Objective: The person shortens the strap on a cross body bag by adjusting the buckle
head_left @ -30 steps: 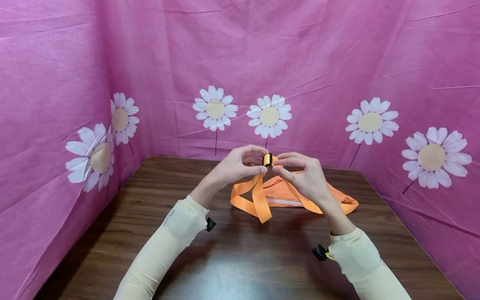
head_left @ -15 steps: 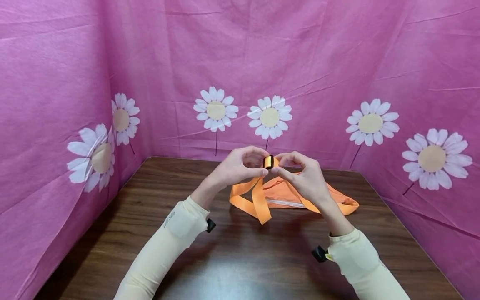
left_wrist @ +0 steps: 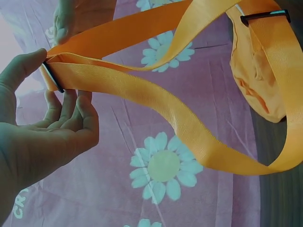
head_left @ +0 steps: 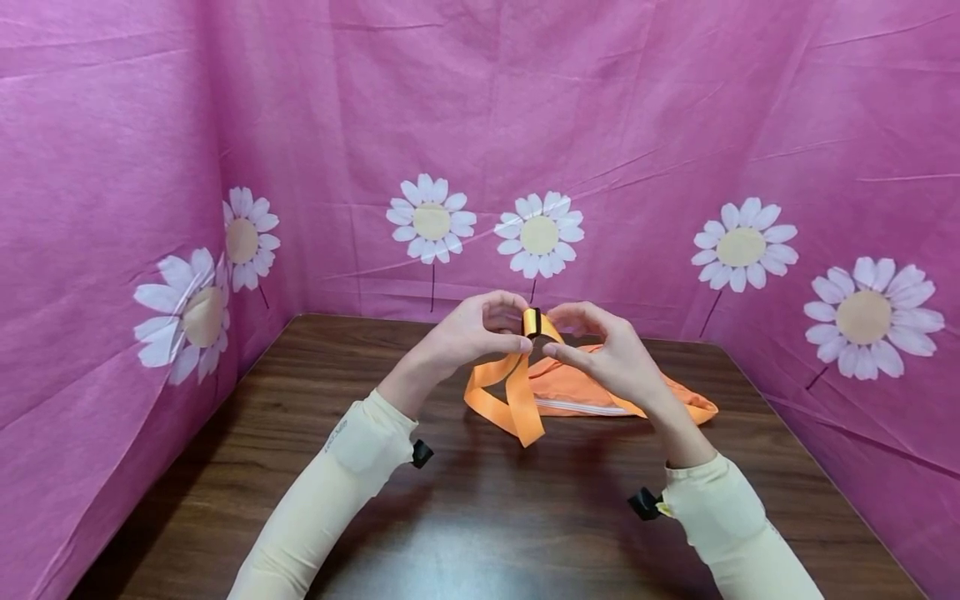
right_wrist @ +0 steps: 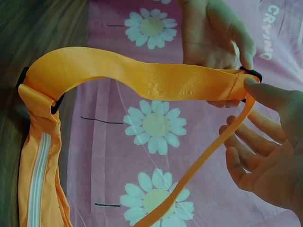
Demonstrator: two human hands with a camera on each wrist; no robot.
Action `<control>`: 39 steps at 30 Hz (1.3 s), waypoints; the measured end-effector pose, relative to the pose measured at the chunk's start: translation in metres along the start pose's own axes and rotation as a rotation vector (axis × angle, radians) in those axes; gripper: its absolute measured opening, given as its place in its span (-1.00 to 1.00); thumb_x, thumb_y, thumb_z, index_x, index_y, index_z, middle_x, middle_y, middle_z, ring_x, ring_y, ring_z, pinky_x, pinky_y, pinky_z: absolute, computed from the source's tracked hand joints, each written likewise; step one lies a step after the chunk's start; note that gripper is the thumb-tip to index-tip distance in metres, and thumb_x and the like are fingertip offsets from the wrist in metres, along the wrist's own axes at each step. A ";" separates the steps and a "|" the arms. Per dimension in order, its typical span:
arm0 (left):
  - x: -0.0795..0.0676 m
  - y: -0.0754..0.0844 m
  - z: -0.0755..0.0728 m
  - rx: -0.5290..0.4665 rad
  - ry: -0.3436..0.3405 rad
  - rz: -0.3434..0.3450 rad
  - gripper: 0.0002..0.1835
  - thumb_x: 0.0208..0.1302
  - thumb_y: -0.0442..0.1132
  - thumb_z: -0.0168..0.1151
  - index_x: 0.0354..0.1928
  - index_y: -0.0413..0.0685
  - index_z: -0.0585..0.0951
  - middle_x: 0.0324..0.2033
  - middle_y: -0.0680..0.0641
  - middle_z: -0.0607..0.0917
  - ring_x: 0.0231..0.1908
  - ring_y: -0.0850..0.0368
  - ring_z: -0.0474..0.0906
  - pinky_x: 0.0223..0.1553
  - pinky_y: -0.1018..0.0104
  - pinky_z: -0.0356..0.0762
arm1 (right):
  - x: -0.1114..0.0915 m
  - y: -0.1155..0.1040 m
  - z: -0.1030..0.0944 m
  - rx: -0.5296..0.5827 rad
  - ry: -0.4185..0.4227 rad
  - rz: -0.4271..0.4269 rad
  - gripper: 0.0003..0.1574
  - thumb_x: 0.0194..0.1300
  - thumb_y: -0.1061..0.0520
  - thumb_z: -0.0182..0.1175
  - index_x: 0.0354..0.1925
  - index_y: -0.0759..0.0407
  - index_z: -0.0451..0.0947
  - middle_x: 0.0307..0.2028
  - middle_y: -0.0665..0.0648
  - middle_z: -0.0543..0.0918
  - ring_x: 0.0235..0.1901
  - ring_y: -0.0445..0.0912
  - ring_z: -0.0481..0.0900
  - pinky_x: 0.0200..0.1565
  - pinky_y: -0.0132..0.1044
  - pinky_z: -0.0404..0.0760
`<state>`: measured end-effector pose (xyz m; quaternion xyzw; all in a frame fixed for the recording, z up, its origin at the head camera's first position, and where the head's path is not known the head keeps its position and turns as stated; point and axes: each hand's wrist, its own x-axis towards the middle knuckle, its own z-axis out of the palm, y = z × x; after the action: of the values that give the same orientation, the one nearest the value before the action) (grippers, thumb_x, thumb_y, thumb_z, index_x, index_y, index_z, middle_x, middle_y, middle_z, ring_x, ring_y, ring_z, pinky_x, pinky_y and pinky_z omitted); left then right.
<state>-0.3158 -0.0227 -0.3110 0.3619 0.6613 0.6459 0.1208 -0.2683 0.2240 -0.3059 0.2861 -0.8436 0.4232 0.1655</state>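
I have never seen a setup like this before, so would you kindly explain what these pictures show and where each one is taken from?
There is no machine here: these are a person's own bare hands. The wide picture comes from a camera worn on the head, looking forward and down. The other two come from cameras on the wrists, and look turned sideways because the table edge runs up one side.

On the wooden table lies an orange bag with a white zipper; its orange strap runs up to the hands. The left hand pinches a black slider buckle threaded with that strap. The right hand is right beside it, thumb and fingers apart. Behind hangs a pink cloth printed with daisies.
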 end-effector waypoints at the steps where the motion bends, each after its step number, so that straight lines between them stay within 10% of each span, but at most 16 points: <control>1: 0.000 0.000 0.000 -0.014 -0.005 -0.004 -0.50 0.21 -0.33 0.49 0.14 -0.20 0.50 0.00 -0.24 0.67 0.04 -0.12 0.62 0.08 0.08 0.58 | 0.000 0.002 -0.001 0.001 -0.015 0.007 -0.46 0.24 0.10 0.50 0.17 0.04 0.61 0.07 0.00 0.66 0.06 0.02 0.58 0.03 -0.07 0.55; 13: -0.001 0.001 0.000 -0.038 -0.020 -0.033 -0.60 0.17 -0.37 0.44 0.02 -0.26 0.52 -0.05 -0.24 0.66 0.03 -0.14 0.63 0.08 0.07 0.58 | 0.002 0.000 -0.010 0.150 -0.051 0.027 -0.65 0.33 0.04 0.42 0.08 -0.07 0.72 0.01 -0.02 0.70 -0.12 0.00 0.67 -0.25 -0.18 0.66; 39: -0.004 0.007 0.002 0.035 0.053 0.009 -0.50 0.24 -0.19 0.50 0.20 -0.06 0.58 0.06 -0.13 0.69 0.06 -0.02 0.65 0.07 0.11 0.59 | -0.005 -0.030 0.005 0.075 0.096 0.021 -0.70 0.36 0.22 0.37 0.05 0.22 0.69 -0.29 0.15 0.72 -0.38 0.10 0.57 -0.52 -0.29 0.55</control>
<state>-0.3094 -0.0239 -0.3057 0.3496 0.6738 0.6442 0.0939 -0.2461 0.2069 -0.2930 0.2629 -0.8212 0.4693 0.1904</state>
